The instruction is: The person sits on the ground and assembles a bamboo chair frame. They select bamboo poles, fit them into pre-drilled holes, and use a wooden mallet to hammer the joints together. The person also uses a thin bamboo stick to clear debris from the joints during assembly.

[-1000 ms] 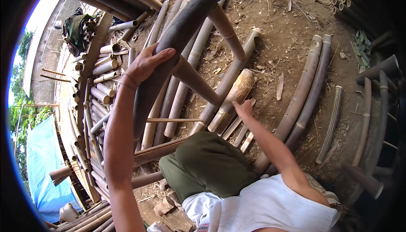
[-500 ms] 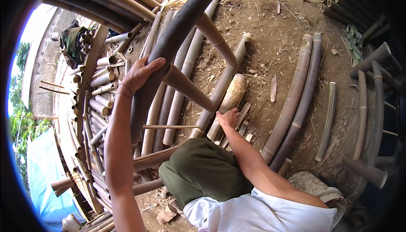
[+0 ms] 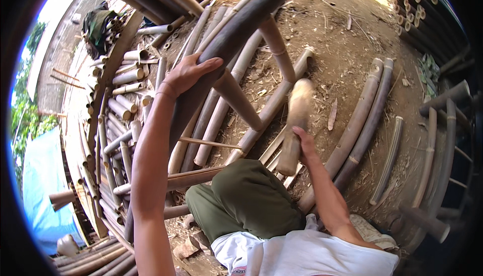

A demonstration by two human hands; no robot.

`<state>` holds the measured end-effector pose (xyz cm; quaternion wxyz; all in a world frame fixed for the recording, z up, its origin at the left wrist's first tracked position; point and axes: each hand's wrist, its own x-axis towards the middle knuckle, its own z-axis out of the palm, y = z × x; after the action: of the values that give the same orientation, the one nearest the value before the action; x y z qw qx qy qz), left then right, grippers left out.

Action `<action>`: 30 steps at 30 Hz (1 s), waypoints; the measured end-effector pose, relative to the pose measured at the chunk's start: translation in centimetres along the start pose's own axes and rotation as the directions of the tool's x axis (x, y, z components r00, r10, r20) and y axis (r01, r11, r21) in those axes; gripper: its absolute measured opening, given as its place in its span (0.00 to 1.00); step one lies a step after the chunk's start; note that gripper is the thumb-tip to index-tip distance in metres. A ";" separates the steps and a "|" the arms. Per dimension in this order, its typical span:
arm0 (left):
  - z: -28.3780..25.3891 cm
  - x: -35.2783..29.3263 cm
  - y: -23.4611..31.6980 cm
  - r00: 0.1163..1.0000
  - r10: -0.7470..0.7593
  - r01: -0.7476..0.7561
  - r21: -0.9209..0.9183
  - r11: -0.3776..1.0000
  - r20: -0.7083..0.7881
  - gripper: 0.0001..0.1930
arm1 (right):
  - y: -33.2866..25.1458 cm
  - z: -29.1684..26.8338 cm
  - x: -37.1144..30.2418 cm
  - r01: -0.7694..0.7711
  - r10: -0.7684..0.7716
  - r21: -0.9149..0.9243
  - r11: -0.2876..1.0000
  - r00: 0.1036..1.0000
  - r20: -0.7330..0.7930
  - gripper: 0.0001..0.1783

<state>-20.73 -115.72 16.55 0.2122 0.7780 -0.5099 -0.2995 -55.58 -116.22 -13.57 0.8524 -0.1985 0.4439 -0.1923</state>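
Observation:
My left hand point(image 3: 193, 74) is closed over a thick dark bamboo pole point(image 3: 239, 27), which slants up from my left side. Two shorter bamboo crosspieces point(image 3: 240, 102) join it to a paler bamboo pole point(image 3: 269, 113) lying to its right, like a ladder frame. In my right hand point(image 3: 307, 146) is a short, thick wooden club point(image 3: 300, 102) with a pale, worn upper end, somewhat blurred. It is held raised above the ground, to the right of the frame. A thin bamboo stick point(image 3: 211, 143) sticks out between the frame's two long poles. My fingers behind the club are partly hidden.
Two long bamboo poles point(image 3: 359, 117) lie on the dirt to the right, with a shorter split piece point(image 3: 387, 160) beyond them. Cut bamboo lengths point(image 3: 121, 106) are stacked at left. More bamboo point(image 3: 415, 12) is piled at the far right. Split strips point(image 3: 271, 150) lie by my knees.
My right hand has taken hold of the wooden club and lifted it off the ground. My left hand stays on the dark pole. The whole view has shifted slightly.

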 end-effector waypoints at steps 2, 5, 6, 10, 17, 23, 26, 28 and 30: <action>0.1 0.5 -0.5 1.000 0.021 -0.021 -0.034 0.999 0.008 0.34 | -5.3 3.6 -5.2 0.403 -0.398 -0.219 0.889 0.915 0.066 0.38; 0.9 1.5 0.3 0.999 0.028 -0.026 -0.048 0.998 0.032 0.40 | -15.7 9.1 -9.0 0.791 -0.666 -0.432 0.432 0.603 0.438 0.56; 0.9 1.4 -0.1 0.999 0.021 -0.019 -0.046 0.999 0.032 0.40 | -18.7 12.9 -11.1 0.867 -0.750 -0.444 0.227 0.447 0.488 0.57; 0.5 0.9 0.1 1.000 0.023 -0.023 -0.034 0.999 0.015 0.42 | -27.5 24.5 -12.9 0.762 -0.640 -0.543 -0.354 0.226 0.734 0.51; 1.3 1.2 0.2 0.999 0.041 -0.041 0.027 0.999 0.006 0.42 | -30.2 29.6 -10.5 0.454 -0.161 -0.671 -0.587 0.746 0.646 0.53; 1.5 0.6 0.7 0.995 0.051 -0.044 -0.082 0.996 0.087 0.40 | -28.8 28.5 -10.1 0.583 -0.281 -0.717 -0.381 0.666 0.691 0.56; 1.4 1.1 -0.9 0.999 0.035 -0.034 0.058 0.998 -0.009 0.42 | -26.9 26.9 -7.7 0.534 -0.253 -0.744 -0.400 0.716 0.650 0.58; 1.3 0.5 -0.8 0.995 0.050 -0.029 0.239 0.971 -0.082 0.43 | -26.4 26.6 -7.0 0.553 -0.271 -0.779 -0.296 0.734 0.623 0.59; 1.5 -1.1 -0.9 0.992 0.079 -0.048 0.280 0.959 -0.102 0.43 | -25.1 25.7 -7.0 0.577 -0.361 -0.787 -0.216 0.702 0.614 0.59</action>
<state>-21.50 -114.39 15.20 0.1390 0.7988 -0.5588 -0.1739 -41.69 -129.62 17.56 0.3566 -0.8877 0.2643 -0.1227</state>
